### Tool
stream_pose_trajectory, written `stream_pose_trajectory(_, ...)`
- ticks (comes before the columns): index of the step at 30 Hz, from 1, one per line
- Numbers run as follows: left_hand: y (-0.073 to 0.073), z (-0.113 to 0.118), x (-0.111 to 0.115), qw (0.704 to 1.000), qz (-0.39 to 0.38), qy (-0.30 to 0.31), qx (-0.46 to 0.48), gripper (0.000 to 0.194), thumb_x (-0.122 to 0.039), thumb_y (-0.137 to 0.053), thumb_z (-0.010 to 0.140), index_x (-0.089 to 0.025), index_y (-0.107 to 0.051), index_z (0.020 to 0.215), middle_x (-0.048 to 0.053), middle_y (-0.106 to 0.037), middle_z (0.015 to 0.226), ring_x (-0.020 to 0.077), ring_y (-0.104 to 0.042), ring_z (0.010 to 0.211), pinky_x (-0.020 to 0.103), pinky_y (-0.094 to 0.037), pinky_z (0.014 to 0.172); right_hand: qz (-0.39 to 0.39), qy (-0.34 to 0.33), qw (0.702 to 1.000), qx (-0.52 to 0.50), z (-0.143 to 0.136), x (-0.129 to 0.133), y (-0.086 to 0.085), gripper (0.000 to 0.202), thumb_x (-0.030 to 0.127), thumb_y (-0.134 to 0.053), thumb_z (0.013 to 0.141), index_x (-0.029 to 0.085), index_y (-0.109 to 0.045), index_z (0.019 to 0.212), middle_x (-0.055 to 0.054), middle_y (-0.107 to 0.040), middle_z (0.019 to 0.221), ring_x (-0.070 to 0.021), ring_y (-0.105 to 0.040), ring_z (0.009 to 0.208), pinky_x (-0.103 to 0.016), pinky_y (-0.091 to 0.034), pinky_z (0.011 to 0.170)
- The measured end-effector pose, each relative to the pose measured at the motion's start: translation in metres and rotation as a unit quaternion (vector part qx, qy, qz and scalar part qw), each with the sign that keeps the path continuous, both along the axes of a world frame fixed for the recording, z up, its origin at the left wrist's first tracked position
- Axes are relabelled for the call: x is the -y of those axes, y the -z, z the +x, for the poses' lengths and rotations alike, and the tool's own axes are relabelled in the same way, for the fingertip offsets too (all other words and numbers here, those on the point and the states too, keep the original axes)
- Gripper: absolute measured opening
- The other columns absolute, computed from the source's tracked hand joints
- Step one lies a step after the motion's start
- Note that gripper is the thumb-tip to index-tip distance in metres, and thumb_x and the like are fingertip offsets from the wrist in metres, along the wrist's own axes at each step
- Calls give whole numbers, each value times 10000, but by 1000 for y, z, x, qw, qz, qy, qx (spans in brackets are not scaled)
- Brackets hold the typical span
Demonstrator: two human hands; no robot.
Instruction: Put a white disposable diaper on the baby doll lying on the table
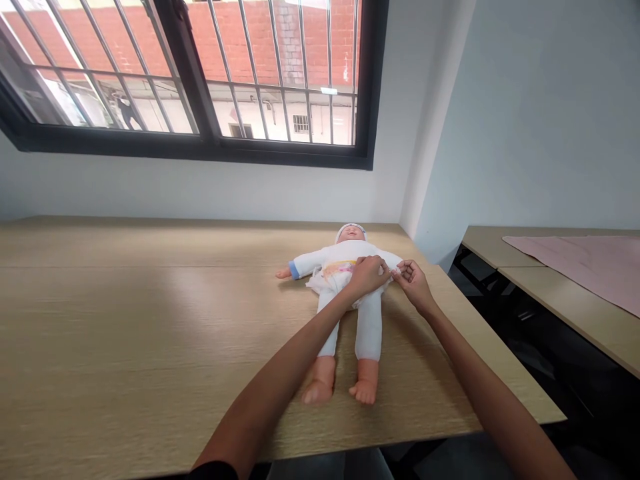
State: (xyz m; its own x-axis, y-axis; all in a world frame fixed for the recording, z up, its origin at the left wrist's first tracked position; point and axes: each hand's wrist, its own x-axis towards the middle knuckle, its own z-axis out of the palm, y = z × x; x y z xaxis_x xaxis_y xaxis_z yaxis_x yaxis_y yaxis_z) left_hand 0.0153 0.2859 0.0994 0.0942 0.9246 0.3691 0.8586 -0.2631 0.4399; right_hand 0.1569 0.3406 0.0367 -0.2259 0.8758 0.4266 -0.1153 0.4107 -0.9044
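Your left hand (370, 275) and right hand (413, 283): narrowed, pinching diaper (337, 270) edge; doll (350, 253) beneath, on table (150, 333).

Daylight is pouring in through the window (195, 87), and the brightest patches outside are washing out toward white. A small glint (329, 91) is shining on the right pane (280, 60). The pale table (150, 333) is catching a hazy sheen left of the doll (340, 267), whose white clothing (333, 255) is losing fine detail. Soft shadows (407, 327) are falling to the right of its legs (369, 327), while the space (545, 360) beneath the neighbouring table (560, 297) is sinking into near-black. Wide-angle distortion is slanting the window frame (373, 80) and stretching the forearms (285, 370) toward the bottom edge.
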Motion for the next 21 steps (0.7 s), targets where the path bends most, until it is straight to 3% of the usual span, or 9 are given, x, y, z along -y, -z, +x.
stream_pose_trajectory(5, -1, -3, -1, 999, -4, 7, 34, 216, -367, -559, 813, -184, -670, 784, 33, -698, 885, 193, -618, 869, 312, -438, 828, -2, -2, 1000, -6, 2, -2, 1, 398, 462, -715, 677, 214, -502, 904, 23, -493, 763, -132, -547, 744, -284, -481, 735)
stream_pose_trajectory(9, 4, -5, -5, 999, 1, 18, 50, 129, -280, -589, 799, -178, -668, 802, 25, -703, 898, 172, -626, 873, 288, -442, 831, -2, -1, 1000, -1, 3, -2, 2, 391, 451, -715, 685, 215, -516, 925, 26, -462, 784, -128, -549, 760, -286, -482, 756)
stream_pose_trajectory(21, 1, -1, -1, 999, 13, -23, 37, 125, -229, -535, 791, -175, -638, 745, 20, -692, 787, 171, -627, 781, 306, -437, 823, 8, -2, 1000, 6, 0, 3, -3, 391, 468, -714, 682, 209, -487, 866, 23, -490, 773, -123, -546, 737, -280, -480, 735)
